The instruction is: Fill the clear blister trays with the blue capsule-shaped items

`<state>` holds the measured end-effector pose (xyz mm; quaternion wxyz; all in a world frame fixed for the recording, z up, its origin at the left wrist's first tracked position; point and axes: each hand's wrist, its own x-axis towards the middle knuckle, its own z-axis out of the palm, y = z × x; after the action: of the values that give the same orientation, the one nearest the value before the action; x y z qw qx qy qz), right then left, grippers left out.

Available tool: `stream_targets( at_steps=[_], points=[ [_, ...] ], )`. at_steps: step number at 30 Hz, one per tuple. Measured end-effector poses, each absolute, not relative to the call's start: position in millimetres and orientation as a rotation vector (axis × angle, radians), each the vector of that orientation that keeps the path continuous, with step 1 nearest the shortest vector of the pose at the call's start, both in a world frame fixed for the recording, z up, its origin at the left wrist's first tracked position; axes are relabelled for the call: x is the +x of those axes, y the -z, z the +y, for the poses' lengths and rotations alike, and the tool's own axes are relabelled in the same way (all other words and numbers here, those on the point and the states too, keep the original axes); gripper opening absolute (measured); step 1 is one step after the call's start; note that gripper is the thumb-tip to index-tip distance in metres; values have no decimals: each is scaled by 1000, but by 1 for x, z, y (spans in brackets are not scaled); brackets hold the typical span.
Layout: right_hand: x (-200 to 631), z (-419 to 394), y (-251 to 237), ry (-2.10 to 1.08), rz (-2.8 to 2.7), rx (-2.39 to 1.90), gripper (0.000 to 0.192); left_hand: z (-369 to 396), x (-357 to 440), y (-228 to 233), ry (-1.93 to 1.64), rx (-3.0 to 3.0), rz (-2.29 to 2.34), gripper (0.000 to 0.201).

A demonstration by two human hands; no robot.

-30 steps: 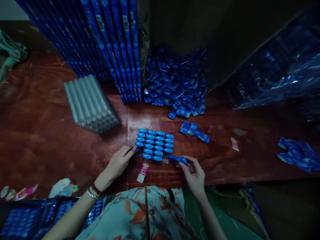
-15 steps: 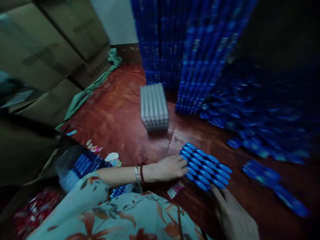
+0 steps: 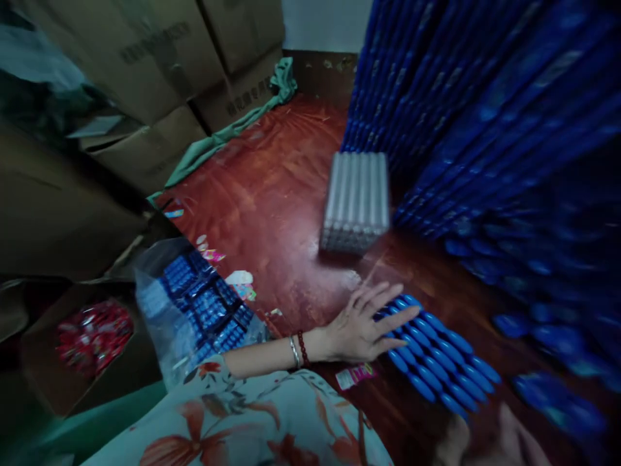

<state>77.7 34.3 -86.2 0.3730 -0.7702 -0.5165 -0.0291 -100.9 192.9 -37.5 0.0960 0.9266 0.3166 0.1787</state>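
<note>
My left hand is open, its fingers spread over the left end of a group of glossy blue oval pieces. These lie side by side in slanting rows on the reddish-brown floor. At the lower right edge of the view, my right hand is blurred and partly cut off. Its thumb and fingers look apart, close to the near right end of the blue pieces; contact there is unclear. A small pink printed packet lies below my left wrist.
A block of silvery-grey tubes stands ahead. Tall blue stacks and a heap of blue packs fill the right. Cardboard boxes line the left. Nearer are a clear bag of blue packs and a box of red wrapped items.
The view has swung left, so things appear farther right. My left hand has opened from closed fingers at the blue pieces' left edge to spread fingers above them. My right hand sits lower in view.
</note>
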Motion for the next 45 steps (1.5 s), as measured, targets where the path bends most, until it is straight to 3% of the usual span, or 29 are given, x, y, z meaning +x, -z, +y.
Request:
stream_targets(
  at_steps=[3, 9, 15, 20, 24, 30, 34, 39, 45],
  points=[
    [61, 57, 72, 73, -1402, -2051, 63, 204, -81, 38, -536, 2628, 834, 60],
    [76, 59, 72, -79, -1370, -2085, 54, 214, -66, 59, -404, 2286, 736, 55],
    [149, 31, 67, 314, -1010, -2224, 29, 264, -45, 38, -579, 2219, 668, 41],
    [195, 61, 63, 161, -1382, -2549, 42, 291, 51, 26, -338, 2458, 233, 25],
    [192, 86, 56, 109, -1574, -2791, 46, 281, 117, 32, 6, 2776, 51, 43],
    [187, 69, 61, 26, -1514, -2658, 41, 271, 150, 38, -23, 2721, 132, 30],
    [178, 32, 70, -215, -976, -2195, 41, 284, 129, 30, -94, 2590, 192, 29],
    [138, -11, 64, -726, -295, -1623, 51, 296, 40, 5, -291, 2216, 340, 42],
    [103, -15, 53, -883, -52, -1570, 48, 258, -84, -11, -497, 1534, 682, 33]
  ],
)
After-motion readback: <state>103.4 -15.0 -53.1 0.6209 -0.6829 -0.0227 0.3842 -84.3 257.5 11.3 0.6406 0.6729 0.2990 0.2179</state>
